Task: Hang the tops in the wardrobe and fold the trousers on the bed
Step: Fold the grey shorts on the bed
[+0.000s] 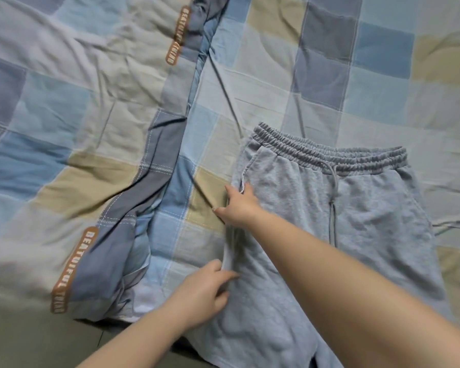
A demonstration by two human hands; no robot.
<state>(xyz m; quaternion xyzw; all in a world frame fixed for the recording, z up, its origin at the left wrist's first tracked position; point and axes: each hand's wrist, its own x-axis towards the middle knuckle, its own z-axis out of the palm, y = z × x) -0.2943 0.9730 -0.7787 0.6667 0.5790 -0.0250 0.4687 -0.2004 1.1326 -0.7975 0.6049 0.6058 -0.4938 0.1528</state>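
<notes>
Grey trousers [343, 221] flat on the checked bed [356, 75]
Left hand [205, 293] pinches their left edge; right hand [237, 205], fingers curled, grips the same edge higher up.

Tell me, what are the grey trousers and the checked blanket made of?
The grey trousers look like soft knitted sweatshirt cotton: matte, slightly fuzzy, with a gathered elastic waistband and a cord. The checked blanket looks like thin smooth woven cloth, perhaps cotton or polyester, creasing sharply and printed in blue, grey and beige squares. The exact fibre can't be told.
</notes>
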